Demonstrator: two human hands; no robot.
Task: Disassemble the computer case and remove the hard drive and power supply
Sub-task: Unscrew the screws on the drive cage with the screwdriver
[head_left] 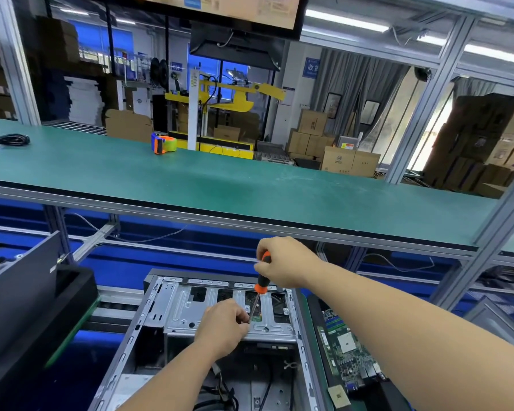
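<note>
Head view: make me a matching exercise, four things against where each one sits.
Things:
1. screwdriver
2. tape dispenser
3. motherboard
4. black cable

Places:
A. far left of the green shelf
B. beside the open computer case, on its right
C. gripped in the right hand, tip at the drive cage
D. middle of the green shelf

Pairs: 1-C, 2-D, 3-B, 4-A

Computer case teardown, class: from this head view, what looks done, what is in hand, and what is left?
Done: the computer case lies open, its side panel off. A motherboard lies beside it.
In hand: the right hand holds the screwdriver on the drive cage; the left hand steadies its tip.
Left: freeing the hard drive. The power supply is not identifiable here.
</note>
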